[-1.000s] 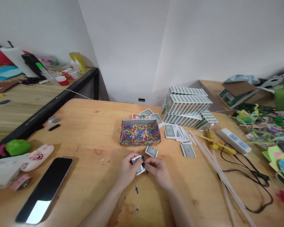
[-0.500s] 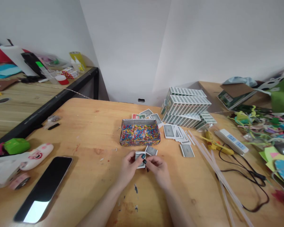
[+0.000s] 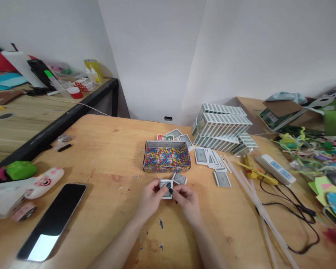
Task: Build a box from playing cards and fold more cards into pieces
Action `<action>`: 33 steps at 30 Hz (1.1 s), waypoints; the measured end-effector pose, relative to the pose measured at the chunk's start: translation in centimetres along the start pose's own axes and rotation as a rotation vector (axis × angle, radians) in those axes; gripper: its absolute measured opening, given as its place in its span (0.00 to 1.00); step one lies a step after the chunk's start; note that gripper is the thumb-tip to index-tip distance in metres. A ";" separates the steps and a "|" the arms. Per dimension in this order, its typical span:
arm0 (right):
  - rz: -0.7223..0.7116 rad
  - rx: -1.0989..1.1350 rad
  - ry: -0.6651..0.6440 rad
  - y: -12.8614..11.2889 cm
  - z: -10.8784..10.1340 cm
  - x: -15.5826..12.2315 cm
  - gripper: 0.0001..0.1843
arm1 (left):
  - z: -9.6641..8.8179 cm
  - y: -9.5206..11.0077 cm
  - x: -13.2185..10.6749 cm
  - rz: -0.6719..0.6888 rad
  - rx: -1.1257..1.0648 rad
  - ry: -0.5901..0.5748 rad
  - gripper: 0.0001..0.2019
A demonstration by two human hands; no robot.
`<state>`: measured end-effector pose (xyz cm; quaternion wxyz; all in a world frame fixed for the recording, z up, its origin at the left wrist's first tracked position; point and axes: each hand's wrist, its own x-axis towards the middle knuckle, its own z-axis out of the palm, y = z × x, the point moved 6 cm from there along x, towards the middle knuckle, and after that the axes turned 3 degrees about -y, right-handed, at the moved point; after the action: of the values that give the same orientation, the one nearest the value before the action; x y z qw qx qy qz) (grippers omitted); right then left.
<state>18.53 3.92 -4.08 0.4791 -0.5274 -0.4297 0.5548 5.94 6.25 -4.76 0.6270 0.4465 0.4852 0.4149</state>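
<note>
Between my hands is a grey-backed playing card (image 3: 165, 193); whether more cards lie under it I cannot tell. My left hand (image 3: 151, 196) grips its left side, thumb on top. Pinched at the card's right edge are the fingers of my right hand (image 3: 187, 200). Another playing card (image 3: 180, 178) lies on the table just beyond my fingers. Past it stands an open box (image 3: 167, 170) with a bright multicoloured pattern and a grey inner back wall. Loose cards (image 3: 201, 155) are fanned out to the box's right, and a separate card (image 3: 222, 179) lies nearer me.
Boxed card packs (image 3: 225, 125) are stacked at the back right. A yellow glue gun (image 3: 259, 176), a power strip (image 3: 277, 169), a black cable and glue sticks (image 3: 259, 203) lie right. A phone (image 3: 54, 218) lies left. Paper scraps dot the table.
Both hands stay at the same spot around the card, with only slight finger movement. The whole view has shifted a little with my head.
</note>
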 end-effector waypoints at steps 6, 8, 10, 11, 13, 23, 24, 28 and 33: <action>-0.002 0.001 -0.006 0.2 -0.1 0.1 0.11 | -0.1 -0.1 0.0 -0.001 0.016 0.009 0.13; -0.005 0.010 -0.013 0.2 0.0 0.1 0.11 | -0.2 -0.1 0.0 0.005 0.024 0.015 0.13; -0.004 0.019 -0.028 0.1 0.2 0.1 0.12 | -0.1 -0.1 -0.1 0.008 0.018 0.035 0.14; -0.001 0.025 -0.035 0.1 0.3 0.0 0.12 | -0.1 -0.1 -0.2 0.008 0.015 0.048 0.14; 0.007 0.041 -0.042 0.2 0.5 0.0 0.12 | 0.0 0.1 -0.3 0.014 0.019 0.082 0.14; 0.034 0.094 -0.048 0.5 1.2 -0.3 0.13 | -0.3 1.0 -0.9 0.103 0.222 0.210 0.17; 0.038 0.101 -0.048 0.5 1.3 -0.3 0.13 | -0.4 1.1 -0.9 0.114 0.235 0.212 0.17; 0.050 0.143 -0.044 0.6 1.4 -0.4 0.12 | -0.6 1.3 -0.9 0.142 0.256 0.218 0.18; 0.063 0.174 -0.108 0.4 1.8 -0.4 0.13 | -0.7 1.3 -1.0 0.130 0.273 0.218 0.19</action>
<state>16.70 3.47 -4.23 0.4814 -0.4664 -0.3883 0.6324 5.00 5.78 -3.34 0.4762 0.5104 0.5722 0.4305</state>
